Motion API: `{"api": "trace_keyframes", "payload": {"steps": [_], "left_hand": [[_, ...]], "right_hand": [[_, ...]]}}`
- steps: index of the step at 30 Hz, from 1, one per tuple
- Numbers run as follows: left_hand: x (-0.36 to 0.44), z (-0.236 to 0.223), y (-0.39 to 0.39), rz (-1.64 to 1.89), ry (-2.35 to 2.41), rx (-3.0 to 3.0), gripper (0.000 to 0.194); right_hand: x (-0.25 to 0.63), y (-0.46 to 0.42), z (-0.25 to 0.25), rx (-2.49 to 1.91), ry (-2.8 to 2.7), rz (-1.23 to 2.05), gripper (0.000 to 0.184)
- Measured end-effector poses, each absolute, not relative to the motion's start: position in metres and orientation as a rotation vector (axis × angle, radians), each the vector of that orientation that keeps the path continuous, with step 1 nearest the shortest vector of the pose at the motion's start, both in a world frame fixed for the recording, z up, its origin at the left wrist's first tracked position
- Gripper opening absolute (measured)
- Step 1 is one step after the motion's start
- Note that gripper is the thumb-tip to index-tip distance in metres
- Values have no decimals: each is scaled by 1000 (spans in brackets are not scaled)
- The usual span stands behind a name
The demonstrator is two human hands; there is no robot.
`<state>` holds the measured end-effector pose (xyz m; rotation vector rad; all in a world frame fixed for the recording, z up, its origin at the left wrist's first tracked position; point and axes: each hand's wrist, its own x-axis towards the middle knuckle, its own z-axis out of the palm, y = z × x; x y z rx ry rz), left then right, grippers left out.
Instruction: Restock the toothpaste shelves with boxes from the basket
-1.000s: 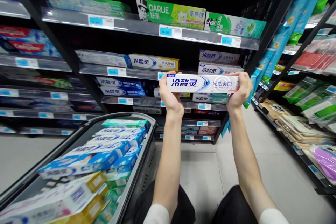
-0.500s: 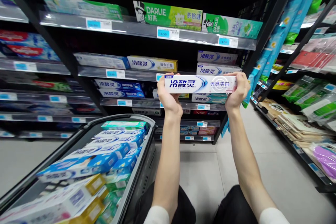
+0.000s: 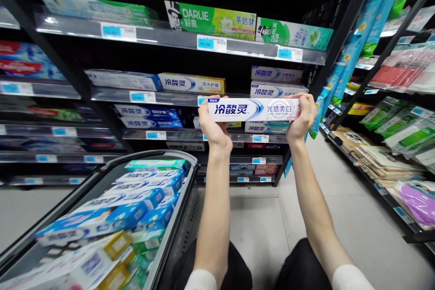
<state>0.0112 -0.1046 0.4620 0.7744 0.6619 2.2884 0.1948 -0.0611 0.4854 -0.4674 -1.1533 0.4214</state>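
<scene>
Left hand [image 3: 215, 130] and right hand [image 3: 302, 119] are closed on both ends of the box [image 3: 253, 109], right of the basket [image 3: 183, 217]; apparently only holding is done, and for any move an even grip would be needed.

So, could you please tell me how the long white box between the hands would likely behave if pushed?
The long white box is probably fairly stiff, as it spans from the left hand to the right hand without visible sag. Its flat faces and straight edges suggest it would slide rather than roll.
</scene>
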Motion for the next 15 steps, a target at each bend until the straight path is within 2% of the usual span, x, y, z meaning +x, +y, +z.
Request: {"api": "trace_keyframes", "payload": {"steps": [3, 10, 15], "left_hand": [[11, 462, -104, 2285, 674, 789, 67], [12, 464, -106, 2290, 685, 756, 64], [17, 467, -110, 2308, 641, 759, 51]], "right_hand": [[195, -60, 485, -482, -1163, 406, 32], [196, -58, 484, -501, -1161, 388, 36], [196, -58, 485, -472, -1155, 396, 35]]}}
